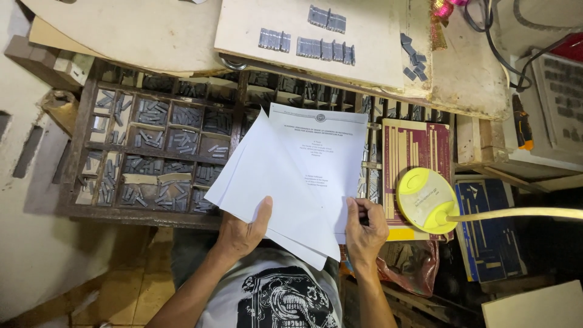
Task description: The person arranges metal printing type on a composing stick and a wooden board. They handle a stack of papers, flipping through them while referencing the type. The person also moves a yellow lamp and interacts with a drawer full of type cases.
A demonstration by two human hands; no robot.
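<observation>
Several white paper sheets (285, 176) are held fanned out above a wooden compartment tray (79, 152), at the centre of the head view. The left hand (240, 234) is closed on the lower left edge of the sheets, with the thumb laid across the top face. The right hand (365, 229) is closed on the lower right edge, with the fingers curled over the front of the sheets. The uppermost visible sheet bears printed lines and a small round emblem near its top; the text is too small to be told.

The tray is divided into many small cells, and short grey metal pieces (182, 141) are held in them. Beyond the tray, rows of similar grey metal blocks (306, 45) are set on a pale board (255, 24) on the worktop. Just beside the right hand, a round yellow lamp head (424, 199) is carried on a pale arm. A red and cream ruled card (416, 149) lies behind the lamp head.
</observation>
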